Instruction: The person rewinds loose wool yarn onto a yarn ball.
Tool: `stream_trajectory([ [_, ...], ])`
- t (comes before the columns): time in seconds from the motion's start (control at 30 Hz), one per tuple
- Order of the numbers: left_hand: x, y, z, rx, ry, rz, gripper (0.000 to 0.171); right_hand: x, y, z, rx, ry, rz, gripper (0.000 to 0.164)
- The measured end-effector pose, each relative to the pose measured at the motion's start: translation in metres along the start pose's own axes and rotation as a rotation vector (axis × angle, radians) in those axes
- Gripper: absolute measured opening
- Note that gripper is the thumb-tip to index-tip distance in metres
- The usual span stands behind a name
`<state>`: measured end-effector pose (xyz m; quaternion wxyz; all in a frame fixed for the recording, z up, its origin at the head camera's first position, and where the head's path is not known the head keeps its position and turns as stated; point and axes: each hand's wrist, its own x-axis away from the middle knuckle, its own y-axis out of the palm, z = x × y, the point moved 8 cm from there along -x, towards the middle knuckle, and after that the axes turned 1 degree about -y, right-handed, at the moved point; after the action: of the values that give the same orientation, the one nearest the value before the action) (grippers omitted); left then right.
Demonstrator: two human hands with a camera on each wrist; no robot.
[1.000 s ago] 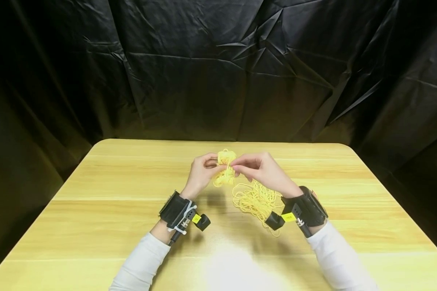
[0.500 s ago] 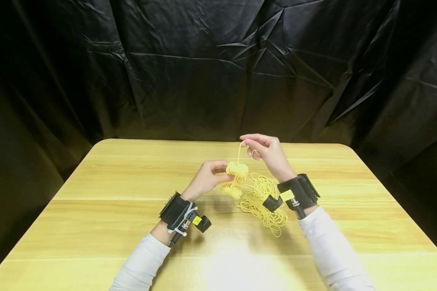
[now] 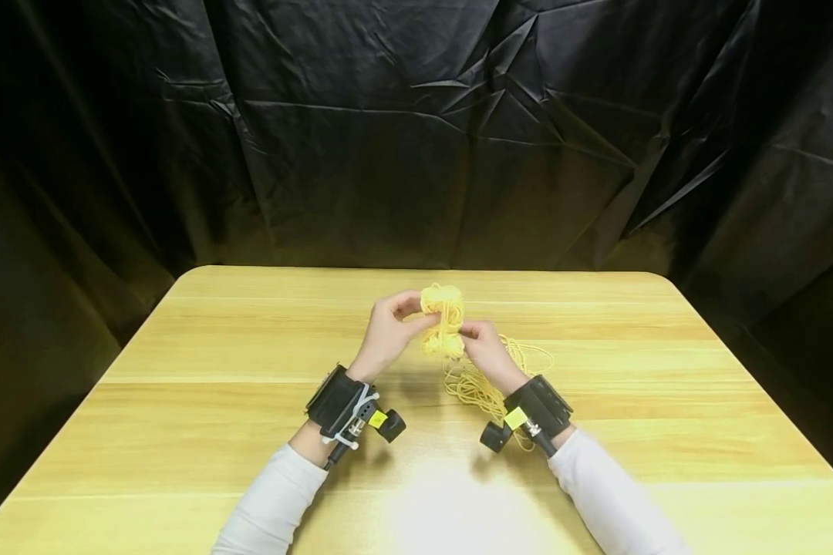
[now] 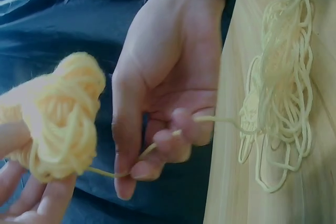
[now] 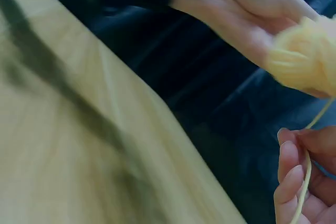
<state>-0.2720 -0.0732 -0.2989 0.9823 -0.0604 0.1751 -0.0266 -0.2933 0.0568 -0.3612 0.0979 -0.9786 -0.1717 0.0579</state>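
A wound bundle of yellow yarn (image 3: pixel 443 299) is held up off the table by my left hand (image 3: pixel 386 330), whose thumb and fingers grip its narrow middle. Just right of and below the bundle, my right hand (image 3: pixel 487 353) pinches a single strand (image 4: pixel 100 172) between thumb and forefinger. In the left wrist view this strand runs from the bundle (image 4: pixel 63 119) through the right fingers and on to the loose pile. The right wrist view has the strand (image 5: pixel 307 171) crossing the curled right fingers below the bundle (image 5: pixel 304 56).
A loose heap of yellow yarn (image 3: pixel 473 385) lies on the wooden table (image 3: pixel 215 432), partly hidden under the right hand and wrist. A black curtain (image 3: pixel 361 177) hangs behind the table. Each wrist carries a strapped camera, the left one (image 3: pixel 391 425) and the right one (image 3: pixel 494 437).
My right hand lifted above the bundle with the strand, then came down to its lower right side. The left hand dipped right with the bundle and rose again, turning it more upright.
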Motion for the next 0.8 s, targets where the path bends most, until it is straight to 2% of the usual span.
stream_trajectory([
  [0.13, -0.001, -0.01, -0.003, -0.01, -0.024, 0.115, 0.022, 0.008, 0.016, -0.004, -0.033, -0.061, -0.113, 0.019],
  [0.27, -0.001, -0.017, -0.006, -0.015, -0.014, 0.177, 0.022, 0.013, 0.023, -0.012, -0.004, -0.1, -0.16, 0.022],
  [0.4, -0.002, -0.02, -0.008, 0.0, -0.031, 0.197, 0.022, 0.019, 0.025, -0.025, 0.088, -0.154, -0.201, 0.022],
  [0.5, -0.002, -0.021, -0.009, 0.003, -0.05, 0.206, 0.021, 0.025, 0.026, -0.038, 0.199, -0.218, -0.249, 0.02],
  [0.63, -0.003, -0.022, -0.011, -0.011, -0.058, 0.213, 0.019, 0.031, 0.023, -0.052, 0.323, -0.245, -0.294, 0.018],
  [0.7, -0.003, -0.021, -0.012, -0.016, -0.063, 0.208, 0.02, 0.032, 0.02, -0.06, 0.353, -0.241, -0.296, 0.017],
  [0.8, -0.003, -0.019, -0.014, -0.025, -0.069, 0.19, 0.022, 0.03, 0.014, -0.074, 0.341, -0.254, -0.284, 0.019],
])
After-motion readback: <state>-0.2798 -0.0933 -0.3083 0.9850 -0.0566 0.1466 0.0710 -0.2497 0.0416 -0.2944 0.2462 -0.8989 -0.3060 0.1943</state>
